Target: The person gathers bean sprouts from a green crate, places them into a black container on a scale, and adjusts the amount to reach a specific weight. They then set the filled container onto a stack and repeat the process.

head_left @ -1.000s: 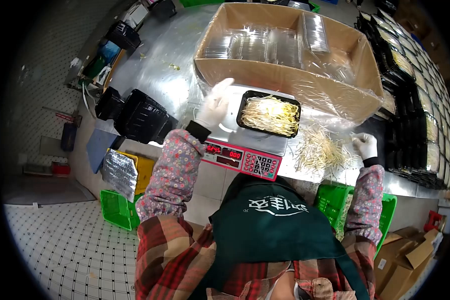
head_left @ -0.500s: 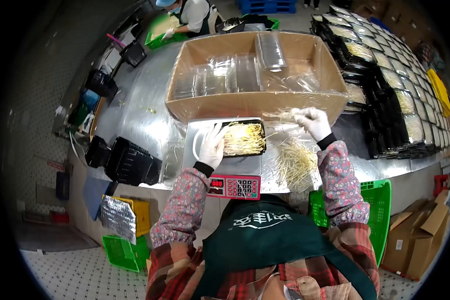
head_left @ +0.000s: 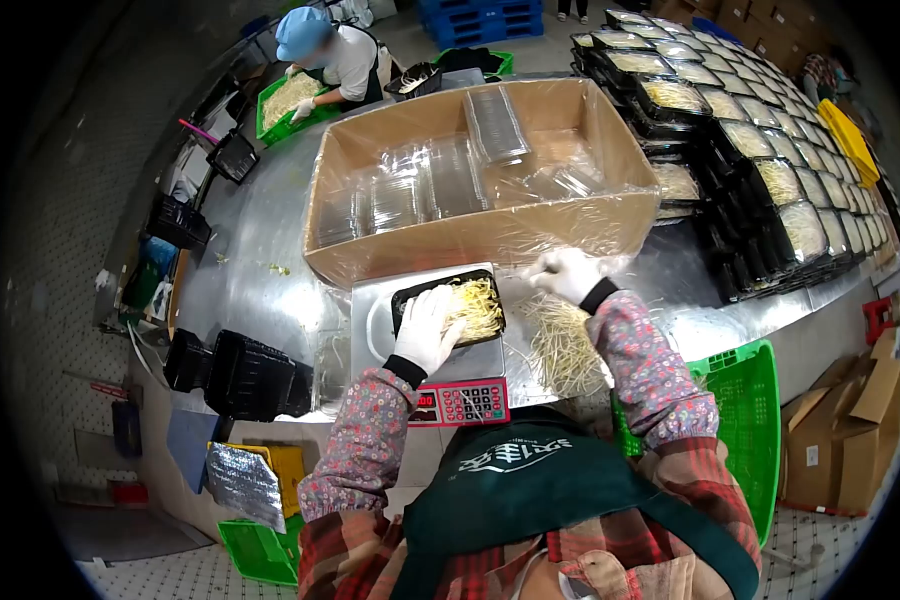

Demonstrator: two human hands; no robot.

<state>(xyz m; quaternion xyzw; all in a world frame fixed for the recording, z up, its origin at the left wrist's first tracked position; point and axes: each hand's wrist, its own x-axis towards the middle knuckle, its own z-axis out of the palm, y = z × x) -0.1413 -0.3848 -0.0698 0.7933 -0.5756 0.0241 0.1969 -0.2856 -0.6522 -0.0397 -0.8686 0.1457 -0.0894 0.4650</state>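
Note:
A black plastic tray (head_left: 401, 300) filled with pale yellow bean sprouts (head_left: 482, 308) sits on a digital scale (head_left: 370, 352) with a red keypad. My left hand (head_left: 428, 328), in a white glove, lies over the tray's left part with its fingers stretched across the sprouts. To the right of the scale is a loose pile of sprouts (head_left: 564, 345) on the metal table. Just above that pile is my gloved right hand (head_left: 570, 277), its fingers drawn together and pointing left. Whatever may be between those fingertips is too small to make out.
A cardboard box (head_left: 480, 230) of clear plastic lids (head_left: 457, 178) stands behind the scale. Stacked packed trays (head_left: 755, 140) fill the right side. Empty black trays (head_left: 253, 375) lie left. A green crate (head_left: 760, 440) stands at front right. A co-worker (head_left: 345, 62) handles a crate at back left.
My right hand has come left and lower, closer to the tray. The left hand has moved from the tray's left edge onto the sprouts. The whole view has shifted, and the co-worker bends lower.

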